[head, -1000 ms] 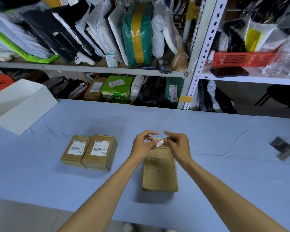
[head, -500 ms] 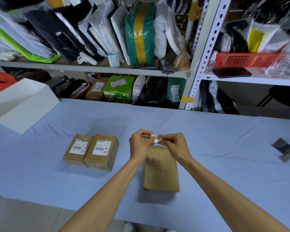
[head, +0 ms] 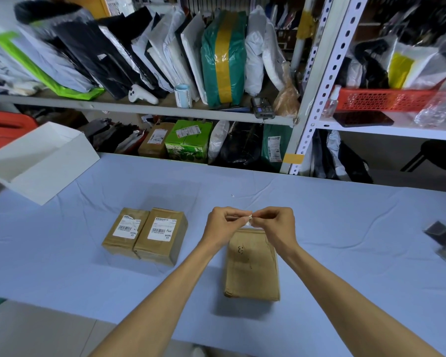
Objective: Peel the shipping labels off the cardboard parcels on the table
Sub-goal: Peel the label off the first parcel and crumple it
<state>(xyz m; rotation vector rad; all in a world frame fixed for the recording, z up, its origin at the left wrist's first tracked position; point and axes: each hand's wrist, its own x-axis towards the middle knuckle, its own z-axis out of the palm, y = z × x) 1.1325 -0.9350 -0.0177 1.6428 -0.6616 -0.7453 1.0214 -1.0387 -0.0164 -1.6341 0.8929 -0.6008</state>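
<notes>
Both hands meeting above the far end of a bare brown parcel (head: 251,264), lying on the blue-covered table (head: 345,228) near the middle. Left hand (head: 223,226) pinching one side of a small crumpled white label (head: 248,220), grip closed on it between thumb and fingertips. Right hand (head: 277,225) pinching the other side of the same scrap, grip likewise closed on it. Label being held just above the parcel's far edge, clear of the cardboard top, which is showing only a small dark scribble. Forearms reaching in from the near edge, one on each side of the parcel.

Sitting to the left, well apart from the hands: two more brown parcels, touching side by side, the left one (head: 125,231) and the right one (head: 161,235) each wearing a white barcode label on top. Lying at the far left of the table, an open white box (head: 49,166). Standing behind the table, metal shelves (head: 317,81) crowded with bagged packages, a green box and a red basket.
</notes>
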